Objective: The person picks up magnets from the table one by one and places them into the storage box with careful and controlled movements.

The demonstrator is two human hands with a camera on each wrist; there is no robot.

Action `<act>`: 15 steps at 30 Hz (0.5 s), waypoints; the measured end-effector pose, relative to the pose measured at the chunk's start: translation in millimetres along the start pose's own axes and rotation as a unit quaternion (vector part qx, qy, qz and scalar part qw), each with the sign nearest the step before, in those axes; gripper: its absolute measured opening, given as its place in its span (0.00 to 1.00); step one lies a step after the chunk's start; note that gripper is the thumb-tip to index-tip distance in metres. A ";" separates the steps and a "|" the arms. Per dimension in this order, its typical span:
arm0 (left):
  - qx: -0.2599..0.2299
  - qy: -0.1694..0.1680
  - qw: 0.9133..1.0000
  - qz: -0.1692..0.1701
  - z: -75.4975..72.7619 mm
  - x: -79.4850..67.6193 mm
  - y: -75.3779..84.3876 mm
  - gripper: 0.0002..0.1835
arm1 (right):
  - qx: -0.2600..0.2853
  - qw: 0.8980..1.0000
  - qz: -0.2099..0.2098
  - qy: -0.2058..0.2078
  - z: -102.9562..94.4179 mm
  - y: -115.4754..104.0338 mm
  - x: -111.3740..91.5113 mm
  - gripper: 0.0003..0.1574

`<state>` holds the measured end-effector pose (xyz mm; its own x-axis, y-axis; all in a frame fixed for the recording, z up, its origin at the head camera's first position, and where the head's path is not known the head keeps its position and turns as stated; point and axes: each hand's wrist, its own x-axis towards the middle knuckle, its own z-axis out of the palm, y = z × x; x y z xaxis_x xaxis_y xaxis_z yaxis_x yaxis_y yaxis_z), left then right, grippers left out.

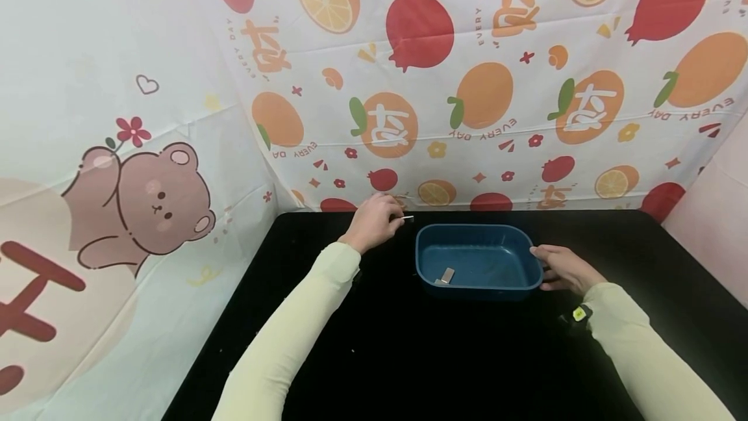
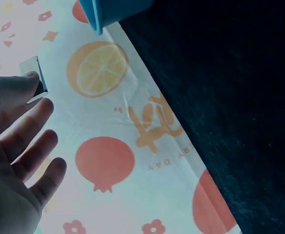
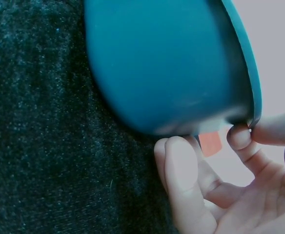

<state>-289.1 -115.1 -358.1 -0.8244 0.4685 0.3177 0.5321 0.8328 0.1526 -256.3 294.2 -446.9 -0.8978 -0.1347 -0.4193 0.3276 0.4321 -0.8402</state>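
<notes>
Nearest: got generous free room on black tabletop (image 1: 409, 356), up to the front wall of the blue bin (image 1: 487, 290). Sits flat by the look of it, in the far half, with a long side facing front. Braced at right end by right grip (image 1: 564, 270), with thumb at the rim and fingers curled against the end wall; probably to stop sliding while leaving the mouth uncovered. Inside, near front left corner, see flat pale pieces (image 1: 448, 275) lying close together; maybe two, can't count surely. Farther out, see left grip (image 1: 376, 221) pinching a silvery piece (image 1: 408, 218) between thumb and fingertip, with other fingers loose. Held by one end, so projecting toward the bin, likely to keep fingertips off the rim. Located just left of the bin's far left corner, apart from it; can't tell height above tabletop. Mind raised rim all round: crossable only from above. Tight at back: only a narrow strip before the far edge and fruit-print cloth (image 1: 432, 93). More room to left and right.
</notes>
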 end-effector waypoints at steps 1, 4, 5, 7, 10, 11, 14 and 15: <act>0.003 -0.001 1.000 0.004 -0.6 1.2 1.7 0.07 | 0.001 1.000 0.000 0.000 0.1 -0.1 -0.2 0.36; 0.006 -0.006 1.000 0.011 -1.9 4.4 6.3 0.07 | 0.002 1.000 -0.001 -0.001 0.6 -0.7 -1.3 0.36; 0.006 -0.008 1.000 0.012 -2.2 5.2 7.5 0.07 | 0.002 1.000 -0.001 -0.001 0.7 -0.8 -1.6 0.36; 0.008 -0.012 1.000 0.011 -2.8 6.1 9.6 0.07 | 0.001 1.000 -0.002 -0.001 0.9 -1.1 -2.0 0.36; 0.011 -0.016 1.000 0.012 -3.7 6.1 11.6 0.06 | -0.001 1.000 -0.003 -0.001 0.9 -1.2 -2.2 0.36; 0.012 -0.017 1.000 0.012 -3.9 6.0 12.1 0.06 | 0.000 1.000 -0.004 -0.001 0.9 -1.1 -2.1 0.36; 0.016 -0.017 1.000 0.017 -4.3 5.5 13.1 0.06 | 0.001 1.000 -0.004 -0.001 1.1 -0.9 -2.0 0.35; 0.015 -0.017 1.000 0.017 -4.4 5.4 13.5 0.06 | 0.002 1.000 -0.005 -0.002 1.2 -0.8 -1.9 0.35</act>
<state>-285.5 -102.6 -350.1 -0.8121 0.5068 0.2893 0.5548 0.8241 0.1138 -254.5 293.0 -445.8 -0.8998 -0.1418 -0.4125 0.3203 0.4273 -0.8455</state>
